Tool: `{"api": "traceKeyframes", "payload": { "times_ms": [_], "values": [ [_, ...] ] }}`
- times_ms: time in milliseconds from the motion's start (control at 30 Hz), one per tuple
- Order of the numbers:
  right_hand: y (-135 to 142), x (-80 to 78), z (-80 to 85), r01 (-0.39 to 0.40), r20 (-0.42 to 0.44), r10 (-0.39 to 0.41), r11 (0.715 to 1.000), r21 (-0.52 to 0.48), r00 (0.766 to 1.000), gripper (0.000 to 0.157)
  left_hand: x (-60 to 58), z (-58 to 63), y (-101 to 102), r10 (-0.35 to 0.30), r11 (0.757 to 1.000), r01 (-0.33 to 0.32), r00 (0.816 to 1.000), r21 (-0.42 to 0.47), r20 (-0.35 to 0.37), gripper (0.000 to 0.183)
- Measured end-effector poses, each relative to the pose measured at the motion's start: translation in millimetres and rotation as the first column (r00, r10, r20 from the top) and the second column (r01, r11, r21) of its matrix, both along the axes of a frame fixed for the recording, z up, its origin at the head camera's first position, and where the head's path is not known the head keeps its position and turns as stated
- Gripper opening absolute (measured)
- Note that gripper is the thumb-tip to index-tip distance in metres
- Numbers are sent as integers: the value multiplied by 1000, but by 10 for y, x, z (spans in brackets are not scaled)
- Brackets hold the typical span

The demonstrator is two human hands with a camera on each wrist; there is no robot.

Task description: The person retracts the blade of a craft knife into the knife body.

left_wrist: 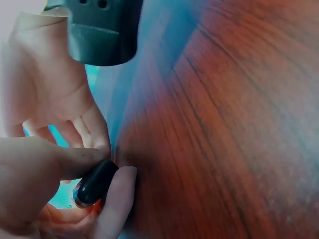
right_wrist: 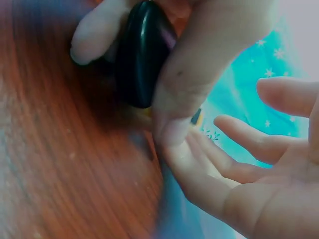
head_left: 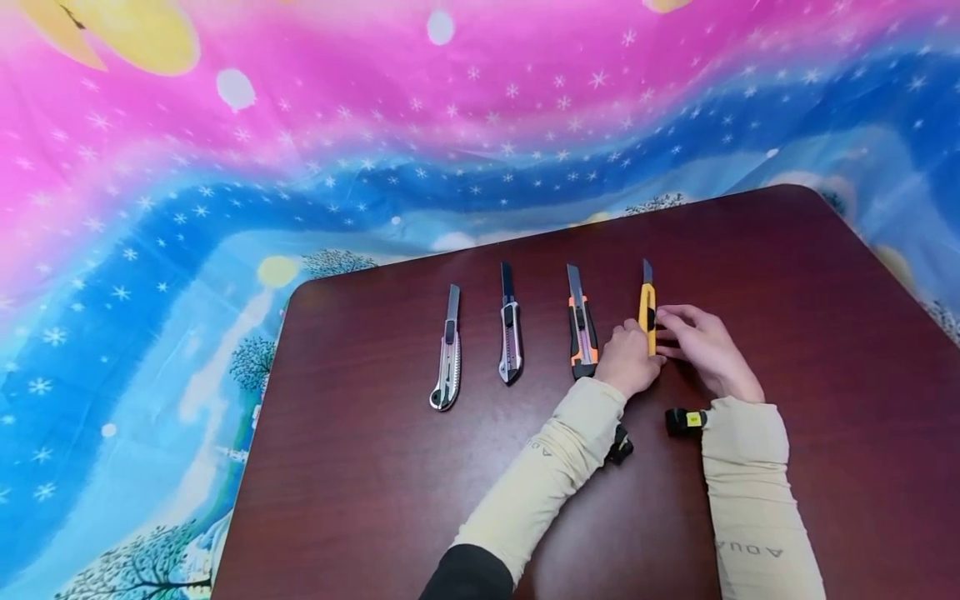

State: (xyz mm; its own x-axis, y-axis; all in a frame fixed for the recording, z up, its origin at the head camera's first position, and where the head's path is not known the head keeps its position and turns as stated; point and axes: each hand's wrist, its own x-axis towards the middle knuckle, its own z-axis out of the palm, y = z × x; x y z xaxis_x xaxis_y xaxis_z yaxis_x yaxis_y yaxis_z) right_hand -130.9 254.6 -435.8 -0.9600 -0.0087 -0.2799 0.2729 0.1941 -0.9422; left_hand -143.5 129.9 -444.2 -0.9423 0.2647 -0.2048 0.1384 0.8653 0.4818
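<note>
A yellow utility knife lies at the right end of a row, its blade out and pointing to the far edge. My left hand pinches the near end of this knife. Between that hand's thumb and finger, a black rounded end shows in the left wrist view. My right hand is just right of the knife, palm turned towards it, fingers spread and loosely bent. Its fingertips are close to the knife; whether they touch is hard to tell. An orange-and-black utility knife rests just left of my left hand.
Farther left, a silver utility knife with a black blade and another silver utility knife lie roughly parallel on the dark red-brown table. Behind the table hangs a pink and blue patterned cloth.
</note>
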Motion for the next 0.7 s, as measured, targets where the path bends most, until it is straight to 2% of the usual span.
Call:
{"api": "traceKeyframes", "payload": {
  "times_ms": [100, 167, 233, 333, 400, 433, 500, 567, 600, 633, 700],
  "values": [
    [18, 19, 0, 29, -30, -32, 996, -83, 999, 62, 46, 24, -69, 16, 992, -21, 999, 122, 40, 42],
    [22, 27, 16, 47, -58, -56, 987, -153, 997, 60, 89, 53, -138, 29, 973, -45, 997, 225, 74, 45],
    [7, 27, 34, 43, -73, -59, 977, -207, 996, 56, 141, 57, -230, 24, 941, -57, 994, 332, 102, 47],
    [-64, 25, 65, 0, -94, -19, 980, -197, 995, 51, 245, 32, -410, -11, 871, -67, 988, 486, 157, 44],
    [-150, 25, 84, -27, -94, 4, 970, -242, 996, 45, 324, 4, -542, -48, 803, -82, 979, 590, 201, 42],
    [-208, 26, 93, -37, -94, 11, 959, -282, 996, 42, 366, -6, -609, -71, 750, -106, 968, 653, 240, 40],
    [-347, 27, 110, -60, -87, 30, 926, -372, 996, 34, 445, -38, -750, -132, 632, -152, 945, 760, 299, 39],
    [-496, 25, 118, -85, -77, 57, 893, -442, 995, 28, 518, -82, -891, -202, 499, -207, 916, 841, 346, 40],
    [-568, 22, 119, -101, -75, 76, 886, -453, 994, 28, 550, -107, -958, -232, 442, -235, 902, 866, 363, 41],
    [-633, 22, 123, -118, -72, 96, 891, -437, 993, 32, 578, -133, -1019, -258, 393, -257, 891, 883, 374, 41],
    [-742, 18, 120, -149, -74, 130, 903, -404, 989, 39, 611, -191, -1127, -273, 349, -259, 891, 901, 362, 41]
  ]
}}
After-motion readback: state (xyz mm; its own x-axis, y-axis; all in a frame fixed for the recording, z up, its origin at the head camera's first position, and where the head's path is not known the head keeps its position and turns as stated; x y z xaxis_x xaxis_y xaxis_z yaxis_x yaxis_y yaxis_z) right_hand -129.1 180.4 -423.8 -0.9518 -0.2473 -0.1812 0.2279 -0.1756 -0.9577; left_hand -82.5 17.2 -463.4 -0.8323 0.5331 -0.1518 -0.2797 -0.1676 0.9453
